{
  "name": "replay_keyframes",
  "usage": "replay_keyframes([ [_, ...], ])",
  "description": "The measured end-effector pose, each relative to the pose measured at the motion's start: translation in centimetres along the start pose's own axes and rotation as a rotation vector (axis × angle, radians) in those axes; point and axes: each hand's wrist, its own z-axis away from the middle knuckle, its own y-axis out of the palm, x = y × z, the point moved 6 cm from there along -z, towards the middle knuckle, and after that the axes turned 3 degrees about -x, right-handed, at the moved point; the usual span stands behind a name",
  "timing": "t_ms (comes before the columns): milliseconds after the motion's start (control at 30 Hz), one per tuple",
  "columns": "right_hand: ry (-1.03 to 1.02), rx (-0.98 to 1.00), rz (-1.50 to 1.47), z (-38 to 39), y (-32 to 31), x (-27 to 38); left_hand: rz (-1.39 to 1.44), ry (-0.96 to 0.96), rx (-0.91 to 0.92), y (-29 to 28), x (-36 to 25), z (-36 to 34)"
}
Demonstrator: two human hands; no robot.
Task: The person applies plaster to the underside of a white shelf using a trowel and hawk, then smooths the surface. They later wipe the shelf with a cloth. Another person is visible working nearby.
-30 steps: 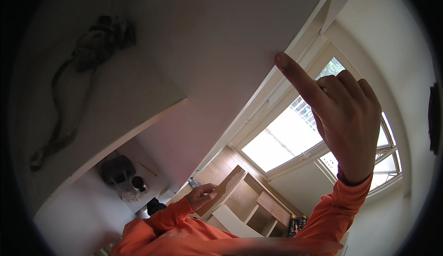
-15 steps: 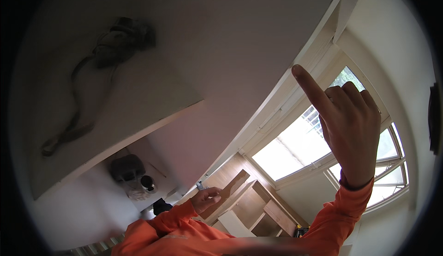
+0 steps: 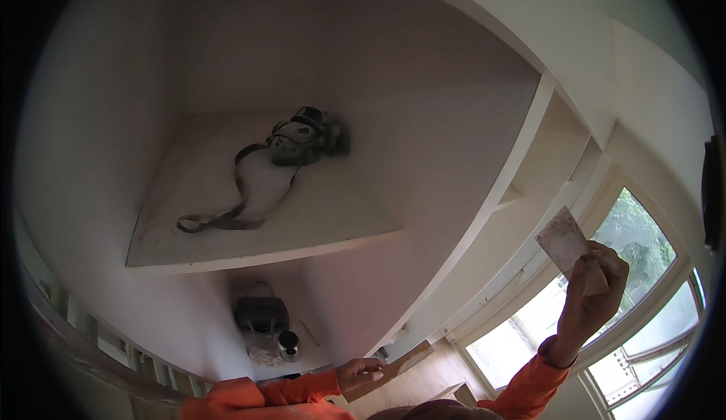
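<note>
My right hand (image 3: 594,291), raised at the right in front of the window, pinches a small rectangular piece of sandpaper (image 3: 562,240) between thumb and fingers. The sheet is pale and dusty and stands tilted above the fingertips. It is apart from the white front edge of the cabinet (image 3: 484,219). Low in the middle, my left hand (image 3: 360,374) has its fingers drawn together; whatever they may hold is too small to make out. A dark respirator mask (image 3: 302,136) with long straps lies on the cabinet's upper shelf (image 3: 333,208).
On the lower level sit a dark grey case (image 3: 262,314), a metal can (image 3: 288,346) and a crumpled clear bag (image 3: 262,353). A brown board (image 3: 408,365) shows beyond my left hand. A railing (image 3: 83,344) curves along the lower left; a window (image 3: 635,227) is at the right.
My right hand has moved down and right, away from the cabinet edge, and turned, so the sandpaper now shows. The view has shifted, revealing the whole upper shelf. My left hand appears lower.
</note>
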Motion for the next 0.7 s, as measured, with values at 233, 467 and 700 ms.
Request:
replay_keyframes([
  [233,0.282,-0.346,-0.433,5.7,-1.3,-3.8,0.005,0.04,-0.127,0.3,-6.8,2.3],
  [467,-0.01,-0.172,-0.016,15.2,-0.5,1.9,0.321,0.279,-0.157,2.1,-15.4,4.7],
  [700,-0.176,0.101,0.201,22.2,1.3,6.3,0.413,0.188,0.018,5.6,-16.2,2.7],
])
